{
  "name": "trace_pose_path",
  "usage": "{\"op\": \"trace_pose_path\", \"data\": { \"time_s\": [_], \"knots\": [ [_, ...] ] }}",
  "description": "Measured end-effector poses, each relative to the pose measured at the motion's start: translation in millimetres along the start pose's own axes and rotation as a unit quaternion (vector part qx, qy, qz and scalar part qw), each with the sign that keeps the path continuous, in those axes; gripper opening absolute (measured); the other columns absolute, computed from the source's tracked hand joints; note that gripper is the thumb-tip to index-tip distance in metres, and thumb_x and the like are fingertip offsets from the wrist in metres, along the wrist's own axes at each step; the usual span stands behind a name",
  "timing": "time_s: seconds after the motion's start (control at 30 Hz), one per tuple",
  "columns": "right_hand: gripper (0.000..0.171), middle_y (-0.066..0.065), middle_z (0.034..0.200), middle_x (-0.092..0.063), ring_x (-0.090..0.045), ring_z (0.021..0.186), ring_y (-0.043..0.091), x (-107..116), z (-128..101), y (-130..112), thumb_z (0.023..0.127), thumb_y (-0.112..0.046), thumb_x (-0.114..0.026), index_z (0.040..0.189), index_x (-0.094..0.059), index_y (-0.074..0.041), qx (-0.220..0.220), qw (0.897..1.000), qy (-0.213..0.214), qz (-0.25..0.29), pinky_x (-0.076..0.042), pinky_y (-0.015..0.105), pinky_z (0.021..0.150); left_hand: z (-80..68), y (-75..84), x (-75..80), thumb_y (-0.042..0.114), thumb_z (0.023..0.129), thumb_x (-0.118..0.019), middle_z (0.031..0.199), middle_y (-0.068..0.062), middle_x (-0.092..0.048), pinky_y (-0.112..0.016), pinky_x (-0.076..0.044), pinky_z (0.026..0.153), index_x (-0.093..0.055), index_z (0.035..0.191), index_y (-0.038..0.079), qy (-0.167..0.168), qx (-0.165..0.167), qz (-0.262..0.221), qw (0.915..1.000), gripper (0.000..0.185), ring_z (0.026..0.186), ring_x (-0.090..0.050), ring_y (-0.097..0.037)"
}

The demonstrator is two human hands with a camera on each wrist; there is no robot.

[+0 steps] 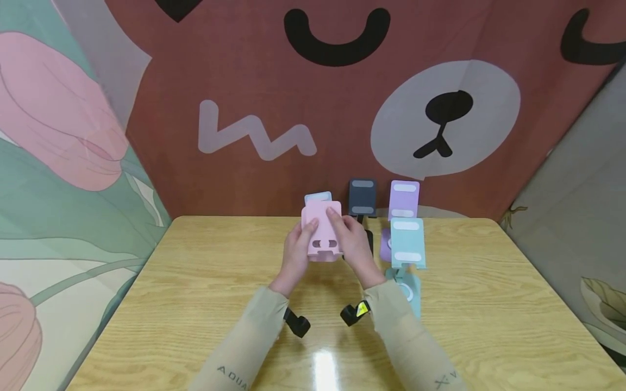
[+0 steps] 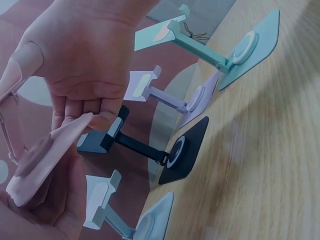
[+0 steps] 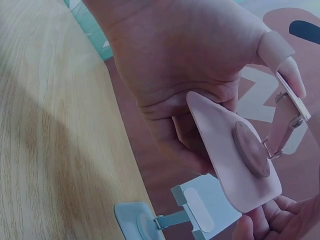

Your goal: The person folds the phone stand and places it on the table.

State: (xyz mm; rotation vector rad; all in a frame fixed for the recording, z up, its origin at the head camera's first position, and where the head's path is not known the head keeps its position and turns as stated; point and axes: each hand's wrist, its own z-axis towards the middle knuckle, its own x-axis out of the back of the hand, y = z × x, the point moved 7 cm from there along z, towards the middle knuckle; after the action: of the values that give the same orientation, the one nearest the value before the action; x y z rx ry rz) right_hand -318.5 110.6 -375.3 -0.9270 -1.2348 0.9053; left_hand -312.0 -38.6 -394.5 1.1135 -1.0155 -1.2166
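Both hands hold a pink phone stand [image 1: 321, 232] up above the desk [image 1: 195, 282], between them. The left hand [image 1: 295, 254] grips its left edge, thumb laid on the front plate and fingers [image 2: 75, 112] curled behind, pinching the base. The right hand [image 1: 353, 247] grips the right edge the same way, thumb on the plate and fingers [image 3: 175, 140] wrapped behind the base, whose round hinge disc shows in the right wrist view.

Just beyond the fingers, four more stands sit on the desk in a row near the far edge. A pale blue stand [image 1: 318, 197] sits directly behind the pink one and is mostly hidden by it. A black stand [image 1: 362, 197] is next, just past the right fingers. A lilac stand [image 1: 404, 200] follows, and a teal stand [image 1: 408, 243] sits nearer, to the right of the right hand, its base partly covered by the right sleeve. Behind the desk hangs a brown cloth backdrop [image 1: 244, 81] with a bear face.
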Motion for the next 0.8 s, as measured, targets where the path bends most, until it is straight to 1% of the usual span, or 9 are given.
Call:
{"op": "trace_pose_path", "data": {
  "time_s": [0.27,0.4,0.53,0.73,0.8],
  "knots": [
    [0.075,0.014,0.107,-0.068,-0.062,0.094,0.028,-0.1,-0.4,1.0,0.095,-0.072,-0.049,0.122,-0.066,-0.004,0.003,1.0,0.003,0.002,-0.051,0.043,0.082,-2.0,-1.8,0.7,0.045,0.102,-0.057,0.09,-0.009,-0.068,-0.03,-0.052,0.068,-0.065,0.112,0.0,0.0,0.001,-0.008,1.0,0.047,0.076,-0.063,-0.018],
    [0.074,0.014,0.106,-0.068,-0.062,0.094,0.028,1.2,-1.2,2.1,0.096,-0.071,-0.049,0.121,-0.067,-0.004,0.004,1.0,0.007,0.0,-0.051,0.043,0.082,-2.7,-2.1,0.1,0.042,0.103,-0.057,0.089,-0.007,-0.068,-0.029,-0.052,0.067,-0.065,0.114,0.0,-0.004,-0.002,-0.013,0.9999,0.044,0.075,-0.063,-0.016],
    [0.072,0.014,0.105,-0.068,-0.062,0.093,0.028,1.8,-2.1,1.8,0.096,-0.069,-0.05,0.119,-0.067,-0.003,0.008,1.0,0.01,-0.003,-0.051,0.043,0.08,-3.5,-1.5,-0.5,0.037,0.104,-0.056,0.088,-0.005,-0.068,-0.028,-0.052,0.066,-0.064,0.118,-0.002,-0.01,0.002,-0.012,0.9999,0.042,0.073,-0.063,-0.014],
    [0.071,0.014,0.105,-0.067,-0.061,0.092,0.028,1.4,-2.7,2.8,0.097,-0.068,-0.051,0.12,-0.066,-0.003,0.009,1.0,0.01,0.002,-0.051,0.043,0.08,-7.2,9.7,-0.9,0.025,0.106,-0.054,0.085,-0.006,-0.067,-0.027,-0.052,0.065,-0.064,0.116,-0.006,-0.021,0.008,-0.001,0.9998,0.035,0.071,-0.062,-0.014],
    [0.071,0.014,0.106,-0.067,-0.061,0.092,0.028,1.2,-2.6,3.8,0.096,-0.069,-0.051,0.121,-0.066,-0.004,0.005,1.0,0.009,0.003,-0.051,0.042,0.08,-7.4,11.3,-1.0,0.024,0.106,-0.053,0.084,-0.006,-0.067,-0.026,-0.052,0.065,-0.064,0.115,-0.007,-0.022,0.007,-0.002,0.9997,0.034,0.071,-0.062,-0.014]
  ]
}}
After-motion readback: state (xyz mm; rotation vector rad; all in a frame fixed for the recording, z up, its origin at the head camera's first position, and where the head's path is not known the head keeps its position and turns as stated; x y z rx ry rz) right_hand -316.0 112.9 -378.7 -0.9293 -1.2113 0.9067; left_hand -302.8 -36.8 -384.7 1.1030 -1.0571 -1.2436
